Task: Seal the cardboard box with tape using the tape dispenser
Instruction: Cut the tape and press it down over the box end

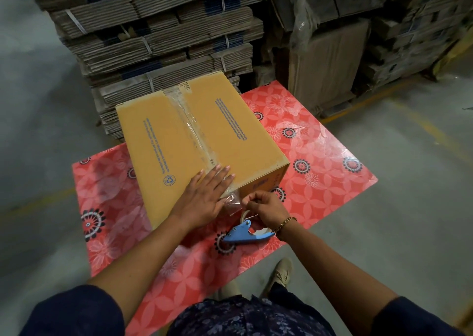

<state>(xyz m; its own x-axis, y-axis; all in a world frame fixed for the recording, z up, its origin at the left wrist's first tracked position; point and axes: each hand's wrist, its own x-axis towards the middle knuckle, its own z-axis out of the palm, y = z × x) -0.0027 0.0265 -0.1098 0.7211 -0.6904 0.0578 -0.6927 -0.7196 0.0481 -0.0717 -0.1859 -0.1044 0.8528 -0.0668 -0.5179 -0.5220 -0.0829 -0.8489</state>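
The cardboard box (202,141) sits on a red flowered counter (320,172), flaps shut, clear tape (190,123) running along its centre seam. The left hand (204,197) lies flat on the near end of the lid, fingers (220,175) spread and released, pressing the tape end. Just right of them the right hand (268,209) has its fingers (249,200) pinched on the loose crumpled tape at the box's near face. The blue tape dispenser (247,233) lies on the counter, directly below that hand.
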